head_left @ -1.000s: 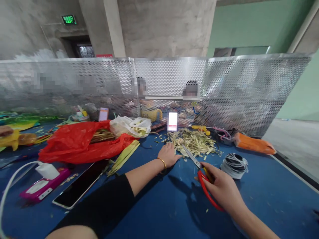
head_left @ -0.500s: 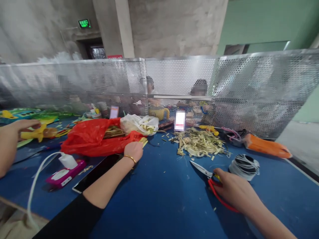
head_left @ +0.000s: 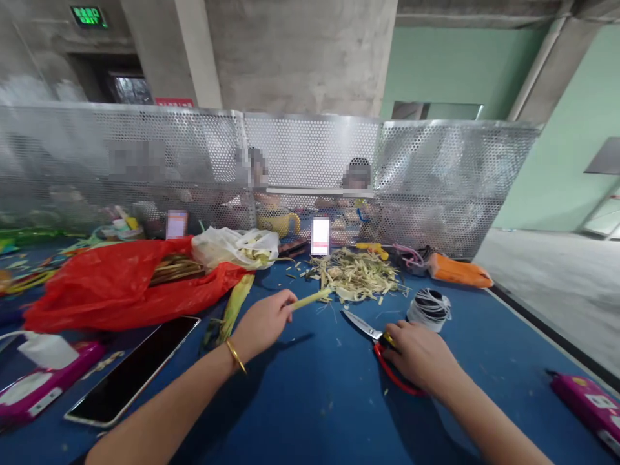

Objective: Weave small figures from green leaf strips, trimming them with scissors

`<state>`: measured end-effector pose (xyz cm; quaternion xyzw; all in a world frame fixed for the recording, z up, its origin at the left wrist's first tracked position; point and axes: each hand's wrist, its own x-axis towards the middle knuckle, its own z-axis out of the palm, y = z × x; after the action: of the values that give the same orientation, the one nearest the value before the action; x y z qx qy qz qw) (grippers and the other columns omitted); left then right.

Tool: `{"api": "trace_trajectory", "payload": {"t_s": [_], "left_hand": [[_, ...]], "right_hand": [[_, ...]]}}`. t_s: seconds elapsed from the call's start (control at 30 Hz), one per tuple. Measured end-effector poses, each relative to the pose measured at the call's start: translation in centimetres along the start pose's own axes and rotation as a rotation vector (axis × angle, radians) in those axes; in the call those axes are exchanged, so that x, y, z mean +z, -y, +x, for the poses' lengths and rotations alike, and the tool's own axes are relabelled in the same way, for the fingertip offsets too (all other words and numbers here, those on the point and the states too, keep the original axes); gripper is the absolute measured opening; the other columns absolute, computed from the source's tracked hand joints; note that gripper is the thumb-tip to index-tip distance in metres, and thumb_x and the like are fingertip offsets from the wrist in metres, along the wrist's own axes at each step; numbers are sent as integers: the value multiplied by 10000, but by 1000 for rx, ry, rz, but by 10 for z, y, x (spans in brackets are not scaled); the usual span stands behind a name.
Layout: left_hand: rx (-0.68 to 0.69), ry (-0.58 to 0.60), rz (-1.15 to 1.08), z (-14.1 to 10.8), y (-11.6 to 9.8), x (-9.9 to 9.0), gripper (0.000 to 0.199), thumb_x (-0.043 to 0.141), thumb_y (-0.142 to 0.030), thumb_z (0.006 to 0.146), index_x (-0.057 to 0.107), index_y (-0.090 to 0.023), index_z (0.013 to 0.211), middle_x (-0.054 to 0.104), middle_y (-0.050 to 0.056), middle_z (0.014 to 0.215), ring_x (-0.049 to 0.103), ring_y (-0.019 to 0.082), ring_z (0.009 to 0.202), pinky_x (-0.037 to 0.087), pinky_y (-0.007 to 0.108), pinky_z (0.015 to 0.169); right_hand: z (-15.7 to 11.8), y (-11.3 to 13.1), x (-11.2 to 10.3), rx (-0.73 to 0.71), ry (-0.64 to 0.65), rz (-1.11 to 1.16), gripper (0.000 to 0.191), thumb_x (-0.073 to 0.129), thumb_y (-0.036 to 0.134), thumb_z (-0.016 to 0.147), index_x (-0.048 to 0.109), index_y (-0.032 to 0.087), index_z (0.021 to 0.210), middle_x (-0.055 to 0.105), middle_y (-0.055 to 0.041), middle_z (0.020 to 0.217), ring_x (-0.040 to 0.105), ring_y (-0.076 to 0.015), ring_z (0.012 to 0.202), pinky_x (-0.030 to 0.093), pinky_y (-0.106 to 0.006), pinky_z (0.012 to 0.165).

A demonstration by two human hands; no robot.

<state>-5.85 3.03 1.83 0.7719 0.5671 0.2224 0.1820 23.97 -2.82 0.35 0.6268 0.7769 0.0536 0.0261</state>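
My left hand (head_left: 266, 323), with a gold bracelet at the wrist, pinches a thin pale yellow-green plant strip (head_left: 311, 299). The strip points right, towards a heap of cut plant shreds (head_left: 361, 274). On the blue table my right hand (head_left: 419, 355) grips the handles of scissors (head_left: 361, 323) with red and yellow on them. Their blades look closed and point away to the left. Behind my left hand, a longer yellow-green husk (head_left: 237, 300) lies beside a red plastic bag (head_left: 111, 284) of brown stalks. My right fingers are partly hidden behind the hand.
A spool of grey cord (head_left: 429, 310) stands behind my right hand. To the left lie a dark phone (head_left: 135, 368) and a purple power strip (head_left: 53, 381); another power strip (head_left: 588, 410) is at right. A perforated metal screen (head_left: 310, 155) closes the back, with people behind it.
My left hand has left the red bag's edge, moving right with a strip. My view has turned right; another person's hand at the left is out of sight. The right hand still holds the scissors.
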Motion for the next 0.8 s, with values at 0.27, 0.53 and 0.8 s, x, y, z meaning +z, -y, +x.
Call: {"api": "trace_trajectory", "payload": {"t_s": [0.27,0.53,0.8], "left_hand": [[194,159,1,-13,-45,26,206,432,-282,873,614,-229,792,669,-2,718,600,165,699,328,248,604],[239,143,64,-12,-29,17,241,473,-329,864,682,-242,782,706,5,783,623,175,756,355,256,636],[224,-482,-88,-13,-20,21,297,536,-404,837,651,-236,1053,658,75,1106,562,252,1057,386,394,964]], "right_hand": [[7,43,-16,-336,-478,-36,329,566,239,881,505,162,1194,622,-123,1096,564,-271,1019,435,-378,799],[18,74,4,-376,-384,-65,97,470,163,927,500,199,842,586,-22,771,577,-195,662,350,-305,565],[24,57,14,-8,-235,540,214,346,214,940,502,194,796,599,-11,669,565,-147,559,361,-249,523]]}}
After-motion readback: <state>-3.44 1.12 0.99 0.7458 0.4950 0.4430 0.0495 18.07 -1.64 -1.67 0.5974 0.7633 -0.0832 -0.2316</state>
